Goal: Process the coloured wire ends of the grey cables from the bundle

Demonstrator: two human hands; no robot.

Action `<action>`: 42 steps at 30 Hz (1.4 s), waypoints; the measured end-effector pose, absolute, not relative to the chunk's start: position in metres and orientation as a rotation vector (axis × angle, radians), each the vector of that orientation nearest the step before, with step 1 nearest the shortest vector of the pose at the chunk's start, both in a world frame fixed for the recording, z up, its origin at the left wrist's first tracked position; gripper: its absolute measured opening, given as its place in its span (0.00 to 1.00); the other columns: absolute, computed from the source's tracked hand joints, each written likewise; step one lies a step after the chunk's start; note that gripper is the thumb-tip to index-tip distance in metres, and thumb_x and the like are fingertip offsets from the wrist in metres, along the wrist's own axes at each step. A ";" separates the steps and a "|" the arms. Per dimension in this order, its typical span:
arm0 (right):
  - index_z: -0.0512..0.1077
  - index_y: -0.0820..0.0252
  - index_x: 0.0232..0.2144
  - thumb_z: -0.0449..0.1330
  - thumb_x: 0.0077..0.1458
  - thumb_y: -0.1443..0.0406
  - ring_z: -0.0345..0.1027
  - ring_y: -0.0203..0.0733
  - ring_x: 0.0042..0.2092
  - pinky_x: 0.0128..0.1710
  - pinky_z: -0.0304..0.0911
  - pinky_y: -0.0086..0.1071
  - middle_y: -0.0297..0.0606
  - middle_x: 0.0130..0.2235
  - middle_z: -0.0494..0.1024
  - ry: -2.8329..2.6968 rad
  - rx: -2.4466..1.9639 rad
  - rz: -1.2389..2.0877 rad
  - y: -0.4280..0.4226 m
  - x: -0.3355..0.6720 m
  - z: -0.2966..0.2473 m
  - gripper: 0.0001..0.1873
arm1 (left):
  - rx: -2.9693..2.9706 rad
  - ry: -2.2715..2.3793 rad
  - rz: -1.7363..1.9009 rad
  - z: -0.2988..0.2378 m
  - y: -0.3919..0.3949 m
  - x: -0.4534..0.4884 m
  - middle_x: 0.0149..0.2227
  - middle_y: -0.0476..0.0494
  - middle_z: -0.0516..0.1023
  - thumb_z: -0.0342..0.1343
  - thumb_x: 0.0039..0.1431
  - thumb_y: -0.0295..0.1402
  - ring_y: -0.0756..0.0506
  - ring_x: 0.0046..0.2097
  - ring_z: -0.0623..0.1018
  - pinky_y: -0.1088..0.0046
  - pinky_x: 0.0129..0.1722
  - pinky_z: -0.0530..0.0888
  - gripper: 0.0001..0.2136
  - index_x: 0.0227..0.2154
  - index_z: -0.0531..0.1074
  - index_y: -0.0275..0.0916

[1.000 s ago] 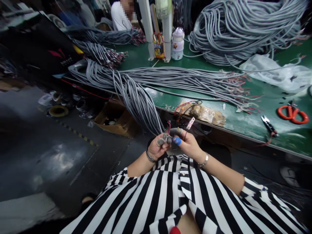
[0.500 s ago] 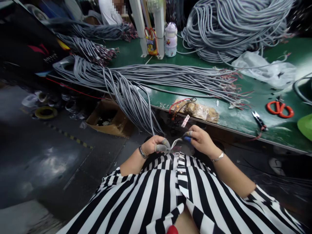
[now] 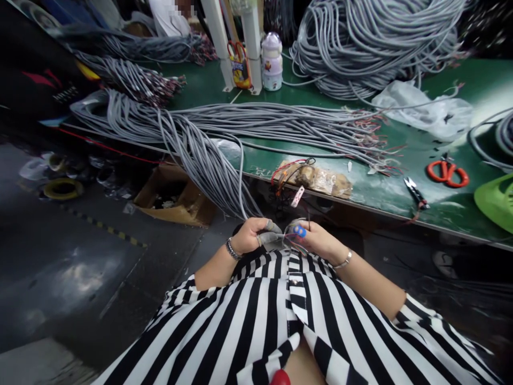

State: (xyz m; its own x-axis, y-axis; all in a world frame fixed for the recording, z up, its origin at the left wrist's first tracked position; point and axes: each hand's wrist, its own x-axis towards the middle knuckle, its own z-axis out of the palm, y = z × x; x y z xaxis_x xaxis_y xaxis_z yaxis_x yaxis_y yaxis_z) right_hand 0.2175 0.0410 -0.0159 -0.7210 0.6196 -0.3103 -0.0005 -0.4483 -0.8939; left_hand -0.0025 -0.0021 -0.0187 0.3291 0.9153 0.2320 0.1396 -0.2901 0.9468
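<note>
My left hand (image 3: 255, 236) pinches the end of a grey cable (image 3: 241, 193) in front of my waist; grey covers wrap its thumb and forefinger. Thin coloured wires (image 3: 295, 245) fan out of that end to the right. Right beside it, my right hand (image 3: 310, 237) has its fingers closed at the base of these wires, with a blue cover on one finger. What lies right between its fingertips is partly hidden. Behind my left hand, a thick bundle of grey cables (image 3: 208, 160) hangs over the edge of the green table (image 3: 401, 200).
On the table lie more grey cables (image 3: 276, 122) with bare wire ends, a big cable coil (image 3: 372, 48), a plastic bag (image 3: 427, 109), red-handled scissors (image 3: 448, 174) and small cutters (image 3: 416, 193). A bottle (image 3: 272, 61) stands behind. A cardboard box (image 3: 174, 195) sits below, left.
My right hand has moved in towards my left and down, from a pulled-out white strand to the wires' base. Coloured wires now show spread out. The view has shifted slightly.
</note>
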 end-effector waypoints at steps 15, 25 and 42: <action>0.58 0.58 0.18 0.68 0.44 0.50 0.38 0.24 0.16 0.14 0.33 0.23 0.22 0.14 0.52 -0.811 -1.124 1.814 0.076 0.232 -0.028 0.25 | 1.415 0.943 1.026 -0.013 -0.004 -0.005 0.27 0.41 0.79 0.63 0.54 0.43 0.51 0.24 0.74 0.77 0.25 0.71 0.16 0.32 0.78 0.32; 0.65 0.60 0.23 0.63 0.44 0.38 0.45 0.24 0.16 0.12 0.34 0.21 0.29 0.19 0.64 -0.884 -1.138 1.895 0.092 0.204 -0.030 0.30 | 1.282 1.165 1.274 -0.024 0.016 0.031 0.24 0.49 0.74 0.62 0.55 0.43 0.55 0.22 0.69 0.80 0.22 0.67 0.16 0.35 0.76 0.34; 0.63 0.60 0.21 0.70 0.42 0.46 0.47 0.24 0.18 0.13 0.40 0.20 0.25 0.17 0.59 -0.672 -0.926 1.986 0.095 0.183 -0.021 0.27 | 1.251 1.203 1.234 -0.035 0.028 0.041 0.24 0.50 0.73 0.61 0.56 0.45 0.56 0.21 0.66 0.82 0.20 0.65 0.17 0.36 0.74 0.33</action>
